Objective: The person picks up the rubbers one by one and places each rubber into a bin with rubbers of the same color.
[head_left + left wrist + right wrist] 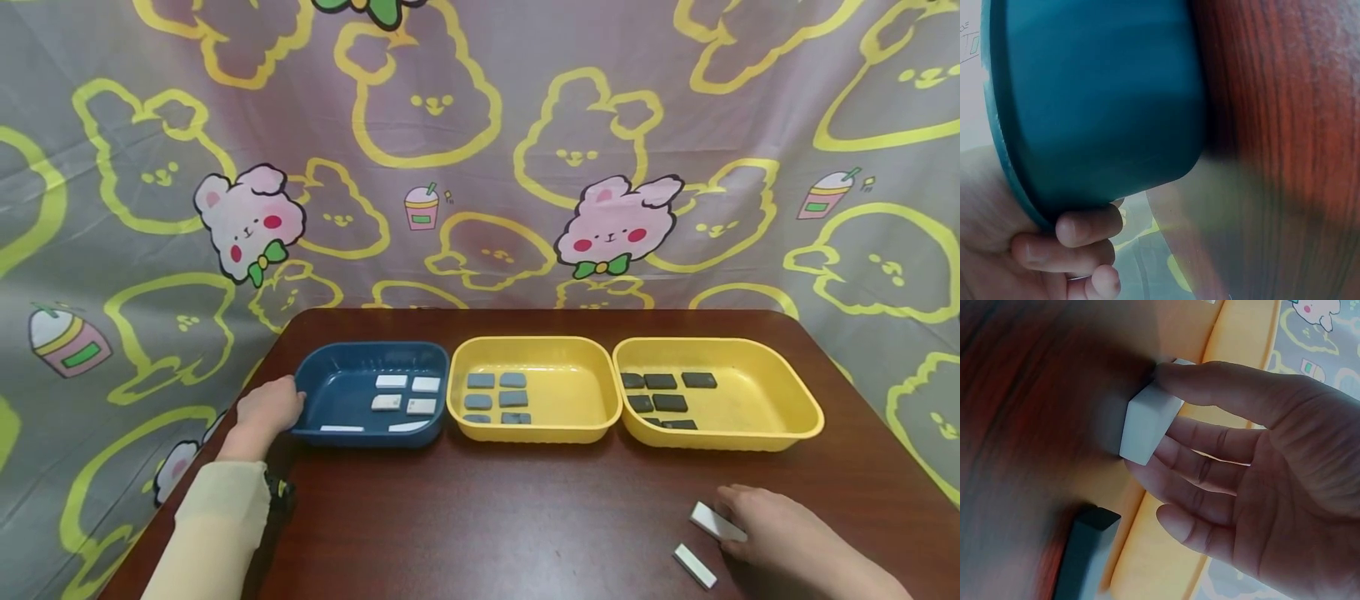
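My left hand (272,406) grips the left rim of a blue plastic basin (318,392). In the left wrist view, its fingers (1088,226) curl round the basin's edge. Several white blocks (392,382) lie inside that basin. At the front right, my right hand (772,521) pinches a white rectangular block (1147,419) between thumb and fingers, low at the tabletop. Close beside it on the table lies a second block (695,567), white on top in the head view; its side looks dark in the right wrist view.
A yellow basin (577,433) in the middle holds several grey blocks (481,381). Another yellow basin (795,425) on the right holds several black blocks (670,403). All three basins stand in a row on the brown table (465,517), with a patterned curtain (480,167) behind.
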{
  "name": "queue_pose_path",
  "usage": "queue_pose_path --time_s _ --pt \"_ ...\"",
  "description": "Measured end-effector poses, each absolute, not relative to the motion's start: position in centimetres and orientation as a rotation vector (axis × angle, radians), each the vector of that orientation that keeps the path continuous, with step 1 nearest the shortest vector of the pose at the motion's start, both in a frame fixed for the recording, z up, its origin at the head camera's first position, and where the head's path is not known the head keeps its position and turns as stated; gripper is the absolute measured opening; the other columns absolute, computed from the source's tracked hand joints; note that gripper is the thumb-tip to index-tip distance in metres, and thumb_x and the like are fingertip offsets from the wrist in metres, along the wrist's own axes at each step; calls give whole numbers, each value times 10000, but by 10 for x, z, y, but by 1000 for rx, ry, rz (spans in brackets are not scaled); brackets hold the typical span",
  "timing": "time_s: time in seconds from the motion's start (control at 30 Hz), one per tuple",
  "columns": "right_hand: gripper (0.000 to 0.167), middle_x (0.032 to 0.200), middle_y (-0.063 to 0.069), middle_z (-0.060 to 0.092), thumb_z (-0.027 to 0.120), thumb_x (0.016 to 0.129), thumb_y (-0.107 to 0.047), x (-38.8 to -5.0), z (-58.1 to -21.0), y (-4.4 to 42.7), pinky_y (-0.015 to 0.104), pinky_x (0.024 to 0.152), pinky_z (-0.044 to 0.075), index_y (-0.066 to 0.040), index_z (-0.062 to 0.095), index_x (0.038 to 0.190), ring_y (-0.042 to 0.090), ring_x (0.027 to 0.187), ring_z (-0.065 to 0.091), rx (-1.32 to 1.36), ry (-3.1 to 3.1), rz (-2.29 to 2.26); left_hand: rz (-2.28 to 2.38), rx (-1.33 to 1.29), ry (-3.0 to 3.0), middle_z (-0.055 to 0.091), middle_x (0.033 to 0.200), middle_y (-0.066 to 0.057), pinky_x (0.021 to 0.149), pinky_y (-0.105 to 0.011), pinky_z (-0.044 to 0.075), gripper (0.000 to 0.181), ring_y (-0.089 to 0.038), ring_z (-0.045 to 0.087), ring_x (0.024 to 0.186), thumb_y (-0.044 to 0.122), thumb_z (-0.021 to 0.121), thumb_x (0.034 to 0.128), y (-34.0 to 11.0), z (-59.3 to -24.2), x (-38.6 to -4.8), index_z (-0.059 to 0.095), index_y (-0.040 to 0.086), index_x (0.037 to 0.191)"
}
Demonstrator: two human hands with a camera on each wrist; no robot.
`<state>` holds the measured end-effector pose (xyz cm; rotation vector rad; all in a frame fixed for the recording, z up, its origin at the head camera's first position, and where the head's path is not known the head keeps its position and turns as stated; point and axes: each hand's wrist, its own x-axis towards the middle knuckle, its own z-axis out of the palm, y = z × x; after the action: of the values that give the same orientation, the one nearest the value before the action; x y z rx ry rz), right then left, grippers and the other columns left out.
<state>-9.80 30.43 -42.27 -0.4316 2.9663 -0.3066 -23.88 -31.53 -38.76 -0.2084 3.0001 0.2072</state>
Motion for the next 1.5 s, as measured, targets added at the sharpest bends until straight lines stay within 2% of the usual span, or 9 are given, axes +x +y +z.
queue_pose_path --time_s 0.3,0.57,0.73,0.97,1.2,1.5 --pt "311 677 -106 392 815 702 -217 -104 -410 299 307 544 350 -217 518 794 66 590 374 -488 2978 -219 197 -201 3000 573 1044 -350 715 -545 506 396 -397 589 811 151 547 980 -313 -386 -241 478 -187 1175" --pt "324 747 -185 410 831 690 -212 -122 -370 276 256 521 370 -265 536 813 5 590 377 -885 3099 -257 188 -196 2999 577 1044 -343 729 -542 505 384 -393 589 815 151 545 980 -310 -385 -241 488 -180 1167" --pt "252 791 -179 470 814 746 -237 -141 -342 243 241 523 398 -223 621 906 -6 586 420 -983 3084 -305 184 -215 2995 577 1052 -342 722 -539 504 384 -399 594 826 153 545 980 -310 -384 -241 489 -175 1172" --pt "290 857 -94 521 793 804 -221 -174 -320 190 252 571 442 -149 631 1035 57 613 458 -1105 3045 -416 204 -202 3002 577 1026 -337 710 -530 508 380 -389 588 805 146 547 977 -312 -385 -239 488 -180 1163" --pt "310 955 -44 547 778 817 -201 -209 -304 134 257 635 477 -152 637 1089 113 696 529 -1266 3022 -498 202 -195 3003 585 1009 -328 701 -525 506 364 -377 589 788 147 546 975 -312 -387 -240 502 -172 1146" --pt "311 1013 -52 521 735 861 -246 -240 -292 60 235 729 482 -182 633 1148 106 822 554 -1250 2923 -566 222 -210 2998 577 1029 -338 715 -539 500 380 -393 582 810 151 547 977 -313 -384 -237 492 -177 1161"
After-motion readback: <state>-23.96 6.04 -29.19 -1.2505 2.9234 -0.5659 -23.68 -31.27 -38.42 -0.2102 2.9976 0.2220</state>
